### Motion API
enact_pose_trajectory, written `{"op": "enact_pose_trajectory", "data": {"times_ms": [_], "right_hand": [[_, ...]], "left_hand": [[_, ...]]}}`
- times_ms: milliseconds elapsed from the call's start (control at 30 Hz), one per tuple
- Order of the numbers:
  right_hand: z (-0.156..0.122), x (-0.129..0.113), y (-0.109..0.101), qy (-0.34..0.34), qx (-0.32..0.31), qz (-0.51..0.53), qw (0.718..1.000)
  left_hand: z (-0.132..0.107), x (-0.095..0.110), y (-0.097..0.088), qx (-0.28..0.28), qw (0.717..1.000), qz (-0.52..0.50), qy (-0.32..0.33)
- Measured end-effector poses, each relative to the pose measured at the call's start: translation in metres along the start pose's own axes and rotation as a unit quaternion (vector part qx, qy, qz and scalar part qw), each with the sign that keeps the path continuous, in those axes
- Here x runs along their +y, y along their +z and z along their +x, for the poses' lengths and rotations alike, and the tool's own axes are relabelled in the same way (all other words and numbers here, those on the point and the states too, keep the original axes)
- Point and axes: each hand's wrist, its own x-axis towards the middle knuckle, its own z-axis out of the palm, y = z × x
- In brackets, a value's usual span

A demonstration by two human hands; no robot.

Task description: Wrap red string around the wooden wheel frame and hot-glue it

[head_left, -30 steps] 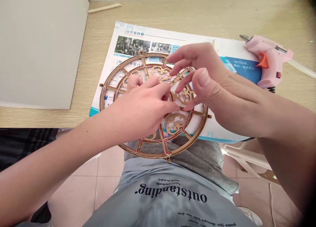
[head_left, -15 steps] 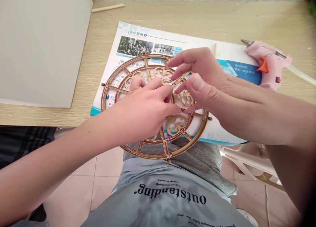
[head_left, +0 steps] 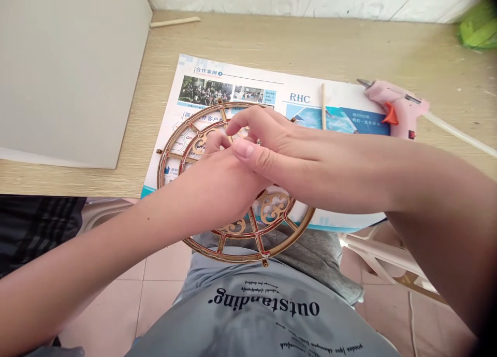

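A round wooden lattice frame (head_left: pixel 221 254), with two rings, spokes, scroll-shaped pieces and red lines along its bars, lies partly over the table edge. My left hand (head_left: pixel 229 178) is above its middle with bent fingers, closed; the fingertips are mostly hidden. Across it lies my right hand (head_left: pixel 275 147), its thumb against the back of my left hand and its fingers curled beside the left fingers. Whatever is between the fingers, if anything, cannot be made out. Under the frame is a printed sheet (head_left: pixel 233 68) with photos and blue panels.
On the sheet's right side lies a pink glue gun (head_left: pixel 399 104) with a glue stick sticking out behind it. A thin wooden stick (head_left: pixel 323 105) rests on the sheet, another stick (head_left: pixel 174 22) at the back. A grey-white board (head_left: pixel 66 77) covers the left; a green object (head_left: pixel 479 25) stands far right.
My right hand has moved left, from beside my left hand to on top of it, and its fingers have curled more. The view has shifted slightly, showing more of the table's back right.
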Motion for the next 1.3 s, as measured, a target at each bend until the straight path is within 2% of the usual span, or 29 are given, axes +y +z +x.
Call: {"op": "enact_pose_trajectory", "data": {"times_ms": [67,133,233,333,400,633,700,767,833,867,900,967,1033,1167,1300], "right_hand": [[-0.005,-0.003,-0.001,0.026,-0.06,0.011,0.998],[-0.011,-0.009,-0.004,0.031,-0.086,0.026,0.996],[-0.02,-0.019,-0.007,0.002,-0.082,0.039,0.996],[-0.03,-0.019,-0.005,0.022,-0.061,0.042,0.997],[-0.037,-0.016,0.0,0.049,-0.036,0.04,0.997],[-0.058,-0.012,0.012,0.083,0.053,0.09,0.991],[-0.068,-0.007,0.009,0.087,0.106,0.12,0.983],[-0.081,0.002,0.004,0.098,0.191,0.143,0.966],[-0.095,0.012,-0.001,0.112,0.27,0.129,0.948],[-0.101,0.016,-0.001,0.108,0.279,0.1,0.949],[-0.106,0.019,0.0,0.094,0.266,0.061,0.957],[-0.112,0.021,0.009,0.038,0.188,-0.022,0.981],[-0.112,0.022,0.021,-0.015,0.134,-0.084,0.987],[-0.106,0.024,0.04,-0.059,0.138,-0.135,0.979],[-0.106,0.029,0.045,-0.071,0.149,-0.144,0.976]], "left_hand": [[-0.001,-0.002,0.005,-0.002,1.0,0.022,0.005],[-0.005,-0.004,0.011,0.033,0.998,0.056,0.02],[-0.009,-0.005,0.017,0.086,0.992,0.088,0.031],[-0.011,-0.002,0.014,0.054,0.994,0.095,0.027],[-0.013,0.002,0.01,0.037,0.993,0.106,0.029],[-0.028,0.011,0.007,0.05,0.99,0.128,0.033],[-0.029,0.014,0.008,0.051,0.991,0.122,0.021],[-0.029,0.017,0.008,0.058,0.991,0.123,0.003],[-0.027,0.018,0.009,0.075,0.99,0.122,-0.01],[-0.026,0.018,0.009,0.082,0.989,0.121,-0.012],[-0.025,0.018,0.009,0.086,0.989,0.12,-0.011],[-0.023,0.017,0.009,0.092,0.989,0.12,-0.001],[-0.022,0.016,0.007,0.093,0.989,0.119,0.014],[-0.025,0.016,0.003,0.084,0.991,0.101,0.027],[-0.026,0.017,0.002,0.084,0.994,0.066,0.014]]}}
